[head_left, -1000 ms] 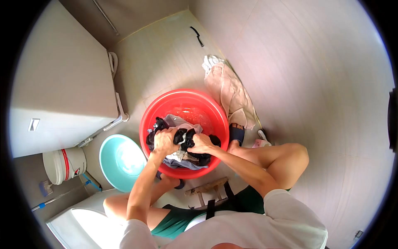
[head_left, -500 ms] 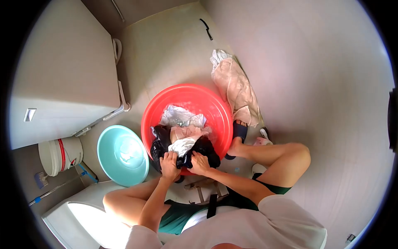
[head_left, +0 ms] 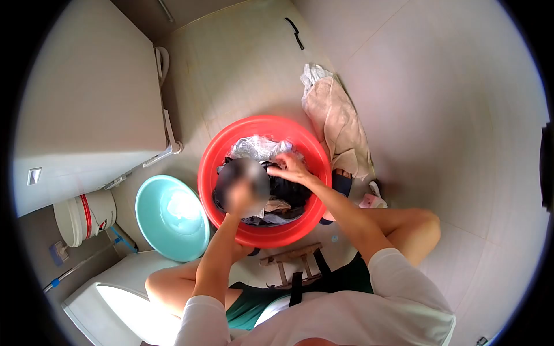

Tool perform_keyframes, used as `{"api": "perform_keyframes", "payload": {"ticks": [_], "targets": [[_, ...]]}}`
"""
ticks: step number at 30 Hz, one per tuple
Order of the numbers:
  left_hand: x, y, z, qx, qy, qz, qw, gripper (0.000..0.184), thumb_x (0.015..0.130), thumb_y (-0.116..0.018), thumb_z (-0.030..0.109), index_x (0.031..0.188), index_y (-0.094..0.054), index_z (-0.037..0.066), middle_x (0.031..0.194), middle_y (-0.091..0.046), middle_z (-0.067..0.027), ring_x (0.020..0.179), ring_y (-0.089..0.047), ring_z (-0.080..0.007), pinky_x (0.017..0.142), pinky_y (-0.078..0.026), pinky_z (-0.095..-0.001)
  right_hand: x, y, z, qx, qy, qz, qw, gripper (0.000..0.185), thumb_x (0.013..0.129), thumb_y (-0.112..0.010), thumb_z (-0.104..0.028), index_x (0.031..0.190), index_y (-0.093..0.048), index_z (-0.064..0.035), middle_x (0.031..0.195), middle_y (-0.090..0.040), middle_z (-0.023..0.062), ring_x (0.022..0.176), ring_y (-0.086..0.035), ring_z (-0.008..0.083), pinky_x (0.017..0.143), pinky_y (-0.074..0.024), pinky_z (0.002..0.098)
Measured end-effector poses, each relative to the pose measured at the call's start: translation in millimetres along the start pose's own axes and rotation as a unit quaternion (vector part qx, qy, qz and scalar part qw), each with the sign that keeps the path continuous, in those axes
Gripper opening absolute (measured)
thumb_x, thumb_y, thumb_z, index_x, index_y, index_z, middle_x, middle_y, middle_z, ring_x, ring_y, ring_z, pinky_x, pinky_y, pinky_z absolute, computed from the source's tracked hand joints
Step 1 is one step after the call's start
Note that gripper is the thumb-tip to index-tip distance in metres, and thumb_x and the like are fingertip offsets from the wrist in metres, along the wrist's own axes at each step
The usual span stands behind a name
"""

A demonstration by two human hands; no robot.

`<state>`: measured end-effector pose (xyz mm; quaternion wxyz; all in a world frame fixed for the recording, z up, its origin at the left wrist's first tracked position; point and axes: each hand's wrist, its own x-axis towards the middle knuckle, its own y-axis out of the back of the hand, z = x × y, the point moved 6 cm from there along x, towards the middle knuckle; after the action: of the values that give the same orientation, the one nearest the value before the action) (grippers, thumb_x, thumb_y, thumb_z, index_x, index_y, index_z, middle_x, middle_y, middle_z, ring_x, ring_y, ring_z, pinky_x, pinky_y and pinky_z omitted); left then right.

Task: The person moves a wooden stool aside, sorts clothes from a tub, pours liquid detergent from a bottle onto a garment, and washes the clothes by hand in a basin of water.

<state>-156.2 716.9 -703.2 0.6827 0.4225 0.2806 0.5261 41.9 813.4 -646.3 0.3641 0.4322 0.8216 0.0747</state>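
A person's R hand (head_left: 293,169) hangs w/ thumb & fingers parted, nothing seen in its grip, over dark laundry (head_left: 291,193) at approx. 2 o'clock from the center of a red tub (head_left: 271,237); L hand (head_left: 241,199), at 8 o'clock, is lost in blur, so its grip can't be told. The heap fills the tub's middle & lower half, w/ a whitish wet cloth (head_left: 258,147) up toward 12. Outside, clock still read from the tub: beige cloth (head_left: 337,124) lies on the floor at 2, dark sandal (head_left: 342,184) at 3 just beside the rim, wooden stool (head_left: 291,255) btwn 5 & 6, turquoise basin (head_left: 173,222) close by at 8, white bucket (head_left: 95,216) farther out btwn 8 & 9, lg. white cabinet (head_left: 86,104) at 10, thin black strip (head_left: 294,33) on floor just past 12.
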Motion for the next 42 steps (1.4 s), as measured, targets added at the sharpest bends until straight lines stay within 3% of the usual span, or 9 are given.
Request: {"api": "perform_keyframes", "payload": {"ticks": [6,11,16,21,26,30,34,36,42], "targets": [[-5,-23,-3,0.121,-0.059,0.134,0.982,0.027,0.088,-0.054,0.018,0.109,-0.058,0.003,0.092,-0.062,-0.0123,0.082,-0.061,-0.0248,0.074,-0.049,-0.0335,42,-3,57,-0.162,-0.042,0.208,0.964,0.055,0.080,-0.065,-0.033,0.128,-0.050,-0.0106,0.130,-0.049,0.0196,0.121,-0.045,0.0374,0.095,-0.0414,0.0421],[5,18,15,-0.057,-0.064,0.126,0.988,0.035,0.081,-0.061,0.019,0.111,-0.058,0.002,0.093,-0.061,-0.0142,0.083,-0.060,-0.0273,0.075,-0.049,-0.0348,110,-49,147,0.030,-0.094,-0.010,0.995,0.049,0.080,-0.066,-0.040,0.111,-0.062,-0.0020,0.104,-0.066,0.0151,0.103,-0.061,0.0272,0.087,-0.0457,0.0358],[21,110,77,-0.113,0.032,0.105,0.988,0.050,0.069,-0.072,0.010,0.116,-0.055,0.006,0.109,-0.057,-0.0138,0.101,-0.053,-0.0348,0.088,-0.042,-0.0431,-6,36,-9,0.153,-0.020,0.162,0.975,0.063,0.081,-0.065,-0.044,0.121,-0.054,0.0031,0.120,-0.056,0.0214,0.113,-0.053,0.0293,0.095,-0.0409,0.0355],[-25,94,134,-0.113,-0.034,0.016,0.993,0.039,0.074,-0.068,0.009,0.112,-0.058,0.007,0.109,-0.056,-0.0169,0.103,-0.051,-0.0379,0.090,-0.041,-0.0449,-104,76,-121,0.231,-0.009,0.102,0.968,0.065,0.082,-0.066,-0.042,0.123,-0.050,0.0055,0.117,-0.055,0.0187,0.115,-0.050,0.0254,0.097,-0.0387,0.0331],[-13,21,128,0.134,0.012,-0.023,0.991,0.024,0.082,-0.058,0.009,0.105,-0.059,0.004,0.108,-0.058,-0.0155,0.102,-0.054,-0.0341,0.086,-0.044,-0.0453,-132,63,-116,0.355,0.104,0.120,0.921,0.028,0.087,-0.064,-0.025,0.100,-0.057,-0.0008,0.091,-0.060,0.0014,0.088,-0.055,0.0072,0.076,-0.0436,0.0241],[6,39,116,-0.090,0.164,-0.174,0.967,0.017,0.081,-0.058,0.009,0.096,-0.061,0.001,0.089,-0.064,-0.0151,0.086,-0.062,-0.0274,0.075,-0.048,-0.0413,-166,68,-133,0.350,0.137,0.141,0.916,0.025,0.085,-0.067,-0.022,0.098,-0.058,-0.0023,0.089,-0.061,0.0005,0.084,-0.055,0.0063,0.074,-0.0444,0.0232],[-17,90,120,-0.202,0.082,-0.020,0.976,0.016,0.084,-0.060,0.012,0.093,-0.061,-0.001,0.077,-0.063,-0.0120,0.073,-0.061,-0.0221,0.067,-0.049,-0.0356,-180,48,-115,0.240,0.118,0.105,0.958,0.031,0.079,-0.074,-0.014,0.101,-0.058,-0.0023,0.092,-0.061,0.0001,0.084,-0.055,0.0061,0.076,-0.0455,0.0227],[-26,136,136,-0.372,0.219,-0.068,0.899,0.019,0.086,-0.062,0.015,0.094,-0.061,-0.002,0.076,-0.062,-0.0116,0.068,-0.060,-0.0202,0.064,-0.049,-0.0329,-181,31,-101,0.147,0.171,0.116,0.967,0.046,0.068,-0.081,-0.019,0.099,-0.054,0.0003,0.089,-0.061,0.0098,0.083,-0.058,0.0169,0.075,-0.0462,0.0309],[-33,185,169,-0.434,0.128,0.086,0.887,0.023,0.088,-0.064,0.021,0.095,-0.062,-0.002,0.077,-0.064,-0.0069,0.064,-0.059,-0.0110,0.060,-0.049,-0.0267,-197,-8,-120,-0.085,0.243,0.195,0.946,0.052,0.058,-0.080,-0.017,0.098,-0.053,0.0020,0.083,-0.058,0.0221,0.081,-0.057,0.0383,0.074,-0.0452,0.0450]]}}
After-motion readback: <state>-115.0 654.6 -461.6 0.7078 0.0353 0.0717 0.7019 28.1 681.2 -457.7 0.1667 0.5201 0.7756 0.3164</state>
